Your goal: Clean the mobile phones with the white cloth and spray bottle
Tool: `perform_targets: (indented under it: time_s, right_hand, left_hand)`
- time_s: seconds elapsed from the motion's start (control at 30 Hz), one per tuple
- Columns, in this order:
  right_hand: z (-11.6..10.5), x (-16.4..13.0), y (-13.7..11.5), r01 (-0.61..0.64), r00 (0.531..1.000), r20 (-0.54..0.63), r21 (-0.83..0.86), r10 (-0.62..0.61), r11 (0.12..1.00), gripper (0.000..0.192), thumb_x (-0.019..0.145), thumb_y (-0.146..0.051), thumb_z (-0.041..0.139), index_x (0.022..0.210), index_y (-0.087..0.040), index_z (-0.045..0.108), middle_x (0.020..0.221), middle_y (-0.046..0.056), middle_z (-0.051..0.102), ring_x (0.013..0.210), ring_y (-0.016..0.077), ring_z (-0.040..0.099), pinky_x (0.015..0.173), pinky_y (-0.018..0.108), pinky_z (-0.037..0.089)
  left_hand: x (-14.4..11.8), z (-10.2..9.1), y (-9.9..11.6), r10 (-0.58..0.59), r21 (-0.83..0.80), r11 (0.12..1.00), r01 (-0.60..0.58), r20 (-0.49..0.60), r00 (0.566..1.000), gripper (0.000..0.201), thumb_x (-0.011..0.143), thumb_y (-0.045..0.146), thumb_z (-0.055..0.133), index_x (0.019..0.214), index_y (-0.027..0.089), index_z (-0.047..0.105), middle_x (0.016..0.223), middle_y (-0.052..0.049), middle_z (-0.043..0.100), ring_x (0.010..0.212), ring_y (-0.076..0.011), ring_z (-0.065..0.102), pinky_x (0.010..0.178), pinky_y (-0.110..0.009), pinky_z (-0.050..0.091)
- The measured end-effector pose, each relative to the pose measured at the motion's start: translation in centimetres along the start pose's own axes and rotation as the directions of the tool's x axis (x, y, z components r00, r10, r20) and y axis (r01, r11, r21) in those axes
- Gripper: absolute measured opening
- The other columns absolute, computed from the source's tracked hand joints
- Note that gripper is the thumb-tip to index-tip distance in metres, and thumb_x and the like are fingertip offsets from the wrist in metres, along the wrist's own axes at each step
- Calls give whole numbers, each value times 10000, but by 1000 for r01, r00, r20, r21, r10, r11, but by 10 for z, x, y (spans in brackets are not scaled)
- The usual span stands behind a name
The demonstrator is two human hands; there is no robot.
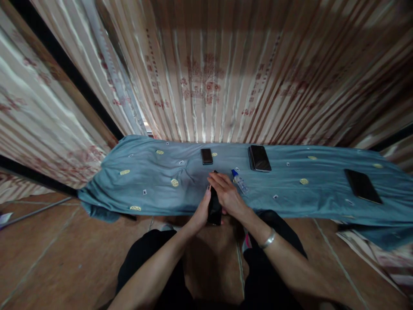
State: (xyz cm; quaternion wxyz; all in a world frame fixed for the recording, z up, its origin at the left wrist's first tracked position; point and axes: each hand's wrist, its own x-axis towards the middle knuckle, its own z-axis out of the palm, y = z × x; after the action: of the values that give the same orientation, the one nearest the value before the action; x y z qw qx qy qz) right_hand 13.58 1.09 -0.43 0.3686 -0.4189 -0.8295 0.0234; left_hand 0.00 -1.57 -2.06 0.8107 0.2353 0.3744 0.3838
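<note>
Both of my hands hold one black phone (214, 209) upright over the near edge of a blue-grey cloth (145, 189). My left hand (201, 212) grips its left side from below. My right hand (226, 194) lies over its top and right side; a metal bracelet sits on that wrist. A small clear bottle with a blue cap (239, 181) lies on the cloth just right of my right hand.
On the cloth lie a small dark phone (207, 156), a larger black phone (259, 158) and a black phone at the far right (362, 186). Striped curtains (206, 77) hang behind. Brown tiled floor (48, 254) lies below.
</note>
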Motion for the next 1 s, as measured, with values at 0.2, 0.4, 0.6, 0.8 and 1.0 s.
perform_targets:
  time_s: [0.2, 0.4, 0.6, 0.8, 1.0]
  right_hand:
    - [-5, 9, 27, -156, 974, -151, 103, 171, 982, 412, 960, -151, 405, 1285, -211, 650, 1312, 108, 672, 1236, 247, 603, 1077, 494, 484]
    - [6, 8, 34, -322, 918, -110, 348, 380, 881, 345, 956, -289, 441, 1178, -201, 690, 1178, 101, 745, 1103, 230, 690, 997, 440, 529]
    - [16, 17, 38, -438, 775, -38, 687, 631, 580, 315, 855, -444, 585, 1005, -215, 743, 1038, 53, 783, 999, 223, 709, 944, 397, 543]
    - [22, 21, 30, -436, 635, 195, 889, 747, 139, 382, 698, -582, 727, 867, -239, 755, 826, 27, 773, 752, 192, 687, 644, 286, 542]
    - [25, 19, 23, -510, 612, 288, 855, 737, 90, 330, 652, -547, 768, 771, -241, 736, 680, -13, 715, 565, 134, 581, 498, 236, 443]
  left_hand:
    - [-15, 6, 2, 23, 124, 992, -32, 78, 997, 644, 886, 682, 472, 1158, 131, 665, 915, -154, 759, 605, -214, 708, 459, -300, 565]
    - [-28, 10, 19, -15, 4, 1000, 15, 92, 996, 662, 991, 586, 246, 1306, 110, 581, 1005, -191, 758, 680, -224, 723, 497, -327, 588]
    - [-29, 8, 24, -31, -147, 988, 54, 160, 987, 679, 997, 576, 207, 1355, 114, 551, 1116, -200, 738, 758, -241, 737, 570, -378, 617]
    - [-26, 8, 24, -27, -221, 974, 51, 108, 994, 629, 998, 559, 278, 1412, 143, 505, 1116, -172, 738, 948, -304, 741, 659, -450, 638]
    - [-24, 9, 29, 12, -285, 958, -3, 30, 999, 589, 998, 556, 312, 1434, 204, 495, 1220, -146, 714, 1149, -298, 672, 906, -552, 576]
